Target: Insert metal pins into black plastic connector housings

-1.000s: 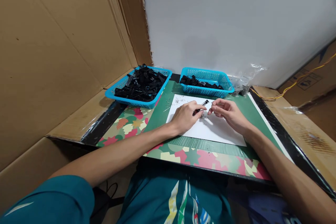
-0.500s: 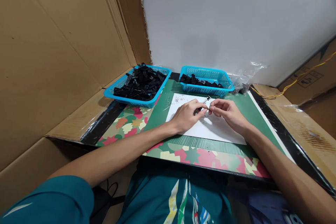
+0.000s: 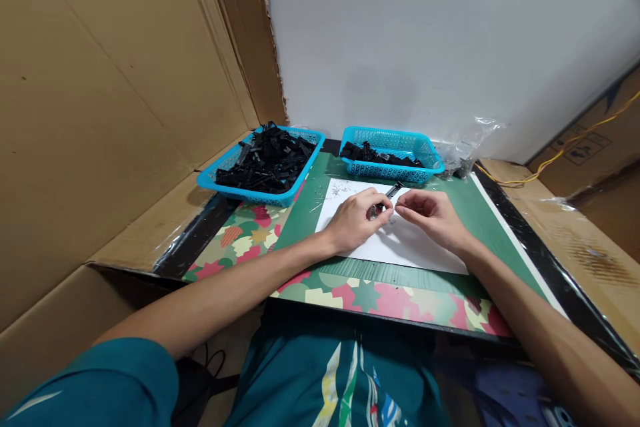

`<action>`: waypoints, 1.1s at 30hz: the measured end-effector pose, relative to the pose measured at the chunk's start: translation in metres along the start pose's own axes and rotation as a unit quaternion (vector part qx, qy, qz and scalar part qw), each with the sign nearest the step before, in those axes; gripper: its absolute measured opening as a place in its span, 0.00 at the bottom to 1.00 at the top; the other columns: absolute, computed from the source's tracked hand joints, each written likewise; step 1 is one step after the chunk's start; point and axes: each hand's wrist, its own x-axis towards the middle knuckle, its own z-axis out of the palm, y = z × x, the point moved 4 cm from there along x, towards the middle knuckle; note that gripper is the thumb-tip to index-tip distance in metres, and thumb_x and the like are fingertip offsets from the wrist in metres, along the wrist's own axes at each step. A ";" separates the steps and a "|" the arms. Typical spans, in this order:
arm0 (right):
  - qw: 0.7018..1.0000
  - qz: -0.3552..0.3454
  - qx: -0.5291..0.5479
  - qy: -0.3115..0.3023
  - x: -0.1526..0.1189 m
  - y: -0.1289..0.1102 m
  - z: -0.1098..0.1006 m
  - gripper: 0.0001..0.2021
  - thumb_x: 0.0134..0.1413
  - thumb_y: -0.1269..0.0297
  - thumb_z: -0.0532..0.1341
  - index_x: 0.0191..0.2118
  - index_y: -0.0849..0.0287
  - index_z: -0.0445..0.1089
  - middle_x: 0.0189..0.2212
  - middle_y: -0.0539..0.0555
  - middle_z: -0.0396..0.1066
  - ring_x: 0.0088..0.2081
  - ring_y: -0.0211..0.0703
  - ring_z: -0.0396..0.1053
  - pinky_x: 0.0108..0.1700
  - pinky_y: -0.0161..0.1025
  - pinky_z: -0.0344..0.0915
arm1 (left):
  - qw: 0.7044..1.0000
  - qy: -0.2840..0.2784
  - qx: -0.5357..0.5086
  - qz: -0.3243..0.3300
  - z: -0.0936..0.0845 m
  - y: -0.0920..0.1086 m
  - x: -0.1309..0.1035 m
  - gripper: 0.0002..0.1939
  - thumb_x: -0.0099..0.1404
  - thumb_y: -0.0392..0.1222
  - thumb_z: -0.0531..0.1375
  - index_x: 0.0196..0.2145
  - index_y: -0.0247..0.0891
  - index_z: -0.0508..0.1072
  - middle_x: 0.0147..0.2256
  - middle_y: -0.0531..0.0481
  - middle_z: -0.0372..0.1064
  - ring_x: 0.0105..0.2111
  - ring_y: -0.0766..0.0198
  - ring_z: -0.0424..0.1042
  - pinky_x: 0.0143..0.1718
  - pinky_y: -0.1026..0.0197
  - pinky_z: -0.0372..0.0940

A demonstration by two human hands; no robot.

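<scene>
Over a white sheet (image 3: 410,248), my left hand (image 3: 357,219) is closed on a slim black part (image 3: 395,189) that sticks up beyond the fingers, toward the right. My right hand (image 3: 427,213) is just to its right, thumb and fingertips pinched together; whatever is between them is too small to make out. The fingertips of both hands are close to each other. Small dark bits (image 3: 337,191) lie scattered at the sheet's back left corner and on the green mat (image 3: 293,233) beside it.
A blue basket (image 3: 287,199) heaped with black parts stands at the back left. Another blue basket (image 3: 400,171) with fewer black parts is behind my hands, a clear plastic bag (image 3: 463,150) to its right. Cardboard (image 3: 150,67) rises on the left; a yellow cable (image 3: 550,165) runs at right.
The black part in my left hand has turned and shows more of its length. My right fingertips have shifted slightly down and left.
</scene>
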 end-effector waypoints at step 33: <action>0.897 -0.298 -0.314 0.093 -0.019 -0.017 0.008 0.08 0.62 0.75 0.62 0.38 0.57 0.77 0.25 0.48 0.74 0.23 0.34 0.67 0.27 0.32 0.62 | 0.985 -0.009 -0.166 -0.051 0.005 -0.011 0.004 0.26 0.69 0.42 0.65 0.63 0.36 0.72 0.44 0.44 0.78 0.36 0.62 0.74 0.36 0.60 0.69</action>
